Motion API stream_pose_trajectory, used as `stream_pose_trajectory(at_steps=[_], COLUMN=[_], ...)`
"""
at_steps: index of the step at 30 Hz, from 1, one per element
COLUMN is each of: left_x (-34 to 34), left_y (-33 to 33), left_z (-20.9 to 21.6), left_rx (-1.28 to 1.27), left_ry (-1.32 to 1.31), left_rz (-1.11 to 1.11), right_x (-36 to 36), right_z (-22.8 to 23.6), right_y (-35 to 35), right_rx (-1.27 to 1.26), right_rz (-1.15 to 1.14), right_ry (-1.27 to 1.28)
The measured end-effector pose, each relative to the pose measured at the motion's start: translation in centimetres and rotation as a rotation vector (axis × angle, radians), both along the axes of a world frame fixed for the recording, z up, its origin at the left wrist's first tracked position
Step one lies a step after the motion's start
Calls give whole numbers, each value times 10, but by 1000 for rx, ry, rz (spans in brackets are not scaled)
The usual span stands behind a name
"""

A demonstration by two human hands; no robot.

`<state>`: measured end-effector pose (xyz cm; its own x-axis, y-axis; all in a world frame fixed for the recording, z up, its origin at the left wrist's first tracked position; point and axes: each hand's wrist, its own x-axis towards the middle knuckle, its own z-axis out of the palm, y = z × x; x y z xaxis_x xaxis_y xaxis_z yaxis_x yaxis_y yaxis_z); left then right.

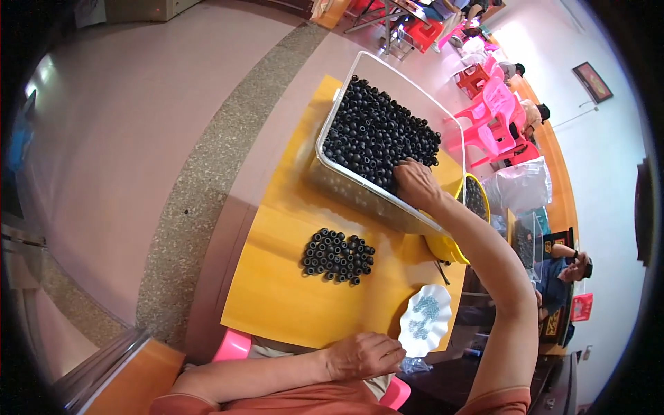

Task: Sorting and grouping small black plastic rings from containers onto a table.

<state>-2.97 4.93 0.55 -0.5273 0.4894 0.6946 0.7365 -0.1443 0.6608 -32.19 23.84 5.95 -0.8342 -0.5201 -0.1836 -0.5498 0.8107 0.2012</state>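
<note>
My right hand (417, 182) reaches over the near wall of a clear plastic bin (360, 181), its fingers curled down among the small round black hollow pieces (377, 135) heaped inside. Its fingertips are hidden there. My left hand (366, 355) rests at the table's near edge with the fingers bent closed, beside a white wavy-rimmed dish (443, 325). Whatever it holds, if anything, is out of sight. In the dish lie small clear bluish bits (425, 317). A single layer of the same black pieces (337, 256) sits in a cluster on the yellow tabletop (277, 304), most with openings facing up.
Right of the bin stands a yellow bucket (449, 247) with dark contents; a thin dark tool (443, 272) lies by it. A clear plastic bag (416, 364) is below the dish. Pink chairs (494, 117) and several people are farther off. Someone in dark blue (553, 280) sits at right.
</note>
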Motion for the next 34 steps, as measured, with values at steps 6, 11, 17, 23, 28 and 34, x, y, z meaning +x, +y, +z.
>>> stream_pose_trajectory(at_steps=[6,11,17,23,28,34], left_x=[3,3,1,-3,0,-3], left_y=[1,-1,-3,-3,3,0], left_z=[-3,-5,0,3,-5,-2], left_rx=[-25,-39,7,32,40,36], left_ry=[-17,-25,-37,-78,-176,-310], left_rz=[-21,-33,-4,-30,-44,-74], right_x=[2,3,-6,-14,-14,-10], right_z=[1,3,-11,-13,-7,10], right_y=[-1,-11,-7,-4,-9,-16], right_rx=[-95,-108,-358,-300,-246,-121], right_rz=[7,11,-162,-181,-174,-165], right_ry=[-6,-61,-235,-269,-246,-226])
